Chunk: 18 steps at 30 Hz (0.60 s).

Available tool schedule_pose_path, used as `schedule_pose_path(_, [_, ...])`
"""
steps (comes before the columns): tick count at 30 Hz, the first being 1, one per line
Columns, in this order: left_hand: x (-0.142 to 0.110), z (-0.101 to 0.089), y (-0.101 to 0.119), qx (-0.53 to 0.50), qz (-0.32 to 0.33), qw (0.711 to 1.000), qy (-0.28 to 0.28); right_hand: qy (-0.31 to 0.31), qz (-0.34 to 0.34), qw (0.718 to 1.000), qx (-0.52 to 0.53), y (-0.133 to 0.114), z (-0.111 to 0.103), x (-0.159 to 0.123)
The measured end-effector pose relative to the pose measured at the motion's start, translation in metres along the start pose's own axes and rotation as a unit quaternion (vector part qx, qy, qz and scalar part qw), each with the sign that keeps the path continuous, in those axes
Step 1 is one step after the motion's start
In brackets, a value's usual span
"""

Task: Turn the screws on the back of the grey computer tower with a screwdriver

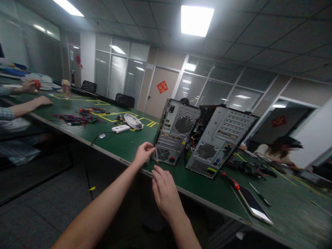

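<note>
My left hand [143, 155] is closed in a pinch at the lower left corner of a desktop computer case [168, 140]. A thin pale strip [156, 154] shows at its fingertips and runs down towards the table. Just below, my right hand [166, 192] is held over the table edge, fingers stretched out close together, their tips near the strip's lower end. Whether they touch it is too small to tell. The case stands upright, its rear panel with vents and ports facing me. To its right stands a second computer case [207, 152], also rear side forward.
On the green table [145, 138] lie bundled wires [77, 118], a white basket [133, 121] and a white device [120, 129]. At right are a phone [255, 204], a red-handled tool [234, 183] and black cables [252, 169]. Co-workers sit at both sides, one with a hand [43, 101] on the table.
</note>
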<state>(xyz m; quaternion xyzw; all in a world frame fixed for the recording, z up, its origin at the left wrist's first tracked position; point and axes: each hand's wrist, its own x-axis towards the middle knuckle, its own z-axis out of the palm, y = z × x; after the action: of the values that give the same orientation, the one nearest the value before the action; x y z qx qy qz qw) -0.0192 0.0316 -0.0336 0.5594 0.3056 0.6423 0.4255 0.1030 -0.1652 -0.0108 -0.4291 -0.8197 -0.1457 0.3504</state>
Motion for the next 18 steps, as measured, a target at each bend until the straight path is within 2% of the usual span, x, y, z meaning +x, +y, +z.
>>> schedule_pose_path(7, [0.0,0.0,0.002,0.01,0.011,1.0,-0.001,-0.058,-0.007,0.996,-0.063,-0.019,-0.006,0.019])
schedule_pose_path(13, [0.0,-0.002,0.003,0.015,0.015,1.0,-0.002,-0.001,0.025,0.999,-0.037,-0.025,0.003,0.026])
schedule_pose_path(18, [-0.001,-0.002,0.002,0.02,0.016,1.0,-0.003,0.071,0.096,0.993,0.028,-0.025,0.011,0.019])
